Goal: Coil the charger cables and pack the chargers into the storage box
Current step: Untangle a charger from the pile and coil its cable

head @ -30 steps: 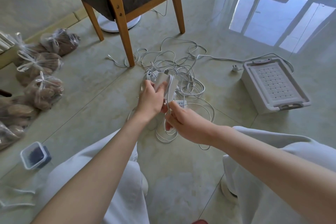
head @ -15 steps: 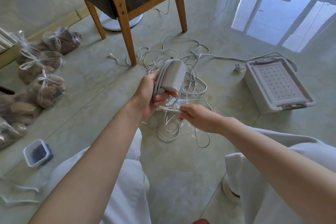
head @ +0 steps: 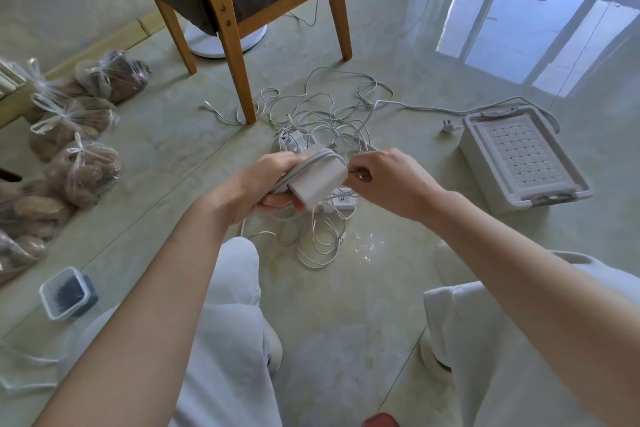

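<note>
Right hand (head: 384,180), pinching cable (head: 313,159), has risen to charger (head: 320,182) (left hand (head: 258,184) grips it)

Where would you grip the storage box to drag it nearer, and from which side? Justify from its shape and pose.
Likely the handle at the near short end of the storage box, from the person's side. The box lies flat, lid on, that end nearest the person; its long walls look smooth, and a cable loops round the far end.

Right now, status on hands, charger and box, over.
Left hand grips charger, cable wound round it. Right hand pinches that cable at the charger's edge. Storage box closed; cable tangle loose beneath hands.
</note>
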The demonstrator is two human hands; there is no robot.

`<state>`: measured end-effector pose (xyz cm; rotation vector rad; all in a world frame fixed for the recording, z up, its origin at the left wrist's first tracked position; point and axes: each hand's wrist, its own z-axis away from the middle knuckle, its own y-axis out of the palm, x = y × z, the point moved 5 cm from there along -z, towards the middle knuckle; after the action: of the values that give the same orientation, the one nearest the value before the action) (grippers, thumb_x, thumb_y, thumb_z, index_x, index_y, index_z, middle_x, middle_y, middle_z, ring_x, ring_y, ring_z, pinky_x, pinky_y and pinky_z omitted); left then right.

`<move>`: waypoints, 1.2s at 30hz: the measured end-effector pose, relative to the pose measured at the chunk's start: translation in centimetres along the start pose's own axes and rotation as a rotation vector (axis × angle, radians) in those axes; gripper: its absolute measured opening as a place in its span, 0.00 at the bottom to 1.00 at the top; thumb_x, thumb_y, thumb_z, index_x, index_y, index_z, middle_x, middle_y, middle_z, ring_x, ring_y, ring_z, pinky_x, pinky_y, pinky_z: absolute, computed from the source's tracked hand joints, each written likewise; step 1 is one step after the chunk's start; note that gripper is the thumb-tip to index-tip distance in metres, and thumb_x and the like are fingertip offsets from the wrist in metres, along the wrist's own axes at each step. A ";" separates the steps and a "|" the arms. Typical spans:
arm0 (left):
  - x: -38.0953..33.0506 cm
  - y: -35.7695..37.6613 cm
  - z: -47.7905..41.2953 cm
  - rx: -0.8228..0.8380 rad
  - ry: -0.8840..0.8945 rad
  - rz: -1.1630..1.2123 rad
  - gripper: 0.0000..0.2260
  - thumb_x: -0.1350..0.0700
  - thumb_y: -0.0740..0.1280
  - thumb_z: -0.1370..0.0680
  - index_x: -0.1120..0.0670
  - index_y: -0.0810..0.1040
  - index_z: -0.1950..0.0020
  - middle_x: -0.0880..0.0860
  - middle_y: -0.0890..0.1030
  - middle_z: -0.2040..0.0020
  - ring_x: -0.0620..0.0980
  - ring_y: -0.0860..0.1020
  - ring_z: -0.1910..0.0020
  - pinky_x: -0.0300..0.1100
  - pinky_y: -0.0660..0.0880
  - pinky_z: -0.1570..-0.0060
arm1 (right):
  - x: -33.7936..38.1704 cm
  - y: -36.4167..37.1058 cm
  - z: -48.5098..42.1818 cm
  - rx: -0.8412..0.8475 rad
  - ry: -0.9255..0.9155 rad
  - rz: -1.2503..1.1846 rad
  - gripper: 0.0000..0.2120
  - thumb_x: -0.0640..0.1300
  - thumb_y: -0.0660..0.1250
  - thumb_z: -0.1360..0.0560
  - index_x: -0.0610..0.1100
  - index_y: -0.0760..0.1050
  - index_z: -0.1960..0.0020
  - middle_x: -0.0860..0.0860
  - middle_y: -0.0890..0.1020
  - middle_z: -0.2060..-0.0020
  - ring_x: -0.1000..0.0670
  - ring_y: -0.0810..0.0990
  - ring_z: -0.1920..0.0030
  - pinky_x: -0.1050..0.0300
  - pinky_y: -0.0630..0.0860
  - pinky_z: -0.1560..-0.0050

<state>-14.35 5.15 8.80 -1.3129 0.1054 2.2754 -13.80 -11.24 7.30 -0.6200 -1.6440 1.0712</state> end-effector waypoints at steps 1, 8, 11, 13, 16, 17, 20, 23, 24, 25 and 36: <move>-0.2 0.0 0.1 0.011 0.007 -0.005 0.11 0.55 0.51 0.18 0.57 0.68 0.56 0.59 0.69 0.69 0.41 0.57 0.86 0.29 0.50 0.83 | 0.2 -0.5 0.1 -0.029 -0.002 0.043 0.13 0.51 0.63 0.24 0.46 0.71 0.64 0.51 0.74 0.69 0.48 0.69 0.68 0.57 0.66 0.66; -1.7 0.4 2.4 0.258 0.047 0.113 0.19 0.55 0.44 0.18 0.62 0.69 0.59 0.52 0.69 0.83 0.40 0.61 0.87 0.49 0.42 0.65 | -3.4 1.6 0.8 0.273 -0.039 -0.032 0.17 0.53 0.59 0.22 0.43 0.70 0.64 0.50 0.73 0.65 0.48 0.70 0.63 0.59 0.65 0.60; -1.3 -0.9 2.6 0.196 0.029 0.079 0.19 0.55 0.45 0.18 0.62 0.69 0.60 0.53 0.68 0.82 0.41 0.61 0.87 0.44 0.42 0.71 | -5.6 3.3 1.7 0.377 0.158 -0.149 0.11 0.46 0.59 0.21 0.44 0.73 0.60 0.48 0.79 0.61 0.51 0.74 0.62 0.69 0.66 0.61; -0.1 -1.7 2.1 0.093 -0.027 -0.123 0.14 0.56 0.49 0.18 0.60 0.68 0.57 0.55 0.66 0.77 0.42 0.58 0.86 0.35 0.46 0.79 | -5.8 3.6 1.6 0.352 0.229 -0.223 0.10 0.44 0.61 0.21 0.42 0.74 0.59 0.47 0.82 0.60 0.58 0.73 0.65 0.74 0.66 0.63; 2.0 -2.1 1.0 -0.012 -0.160 -0.509 0.11 0.51 0.57 0.19 0.55 0.66 0.58 0.56 0.69 0.72 0.43 0.60 0.85 0.34 0.53 0.81 | -5.2 2.8 0.7 0.241 0.257 -0.240 0.10 0.48 0.66 0.24 0.42 0.74 0.60 0.49 0.78 0.68 0.52 0.72 0.68 0.65 0.68 0.64; 2.6 -2.1 0.5 -0.033 -0.178 -0.563 0.12 0.50 0.60 0.20 0.55 0.66 0.58 0.56 0.72 0.70 0.44 0.63 0.85 0.34 0.56 0.81 | -4.8 2.3 0.4 0.190 0.251 -0.232 0.11 0.49 0.67 0.25 0.42 0.74 0.60 0.51 0.75 0.70 0.51 0.71 0.68 0.59 0.69 0.64; 3.4 -3.1 -1.1 -0.216 -0.142 -0.595 0.15 0.45 0.63 0.22 0.55 0.66 0.58 0.56 0.77 0.62 0.49 0.76 0.75 0.36 0.69 0.77 | -2.7 0.6 0.1 0.048 0.209 -0.205 0.12 0.50 0.67 0.26 0.45 0.72 0.63 0.54 0.70 0.74 0.54 0.67 0.71 0.57 0.66 0.65; 3.1 -3.3 -1.9 -0.414 -0.088 -0.722 0.16 0.41 0.62 0.23 0.54 0.67 0.56 0.60 0.78 0.51 0.59 0.79 0.55 0.47 0.76 0.54 | 0.8 0.0 0.3 -0.005 0.132 -0.215 0.11 0.49 0.66 0.25 0.44 0.72 0.63 0.55 0.70 0.74 0.55 0.66 0.71 0.58 0.64 0.66; 2.8 -3.0 -1.9 -0.453 -0.066 -0.750 0.16 0.42 0.61 0.23 0.55 0.67 0.53 0.62 0.77 0.49 0.61 0.77 0.52 0.49 0.75 0.52 | 1.8 0.0 0.5 -0.019 0.112 -0.240 0.11 0.48 0.65 0.25 0.43 0.73 0.62 0.54 0.71 0.73 0.54 0.67 0.71 0.59 0.65 0.65; 2.5 -2.6 -2.0 -0.484 -0.036 -0.755 0.16 0.43 0.60 0.22 0.56 0.66 0.49 0.63 0.77 0.48 0.62 0.76 0.50 0.49 0.73 0.51 | 2.7 -0.1 0.8 -0.036 0.104 -0.275 0.10 0.47 0.65 0.24 0.41 0.73 0.61 0.53 0.72 0.72 0.53 0.67 0.70 0.59 0.66 0.64; 1.9 0.4 -3.7 -0.494 0.098 0.121 0.19 0.46 0.57 0.19 0.62 0.74 0.51 0.58 0.79 0.64 0.47 0.76 0.73 0.36 0.71 0.75 | 6.1 4.4 4.0 0.209 -0.022 -0.520 0.06 0.38 0.51 0.19 0.40 0.62 0.43 0.47 0.81 0.57 0.46 0.75 0.60 0.56 0.71 0.55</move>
<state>-12.36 4.42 5.16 -1.7013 -0.3770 2.4317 -20.06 -5.59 6.05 -0.0334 -1.5659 0.8470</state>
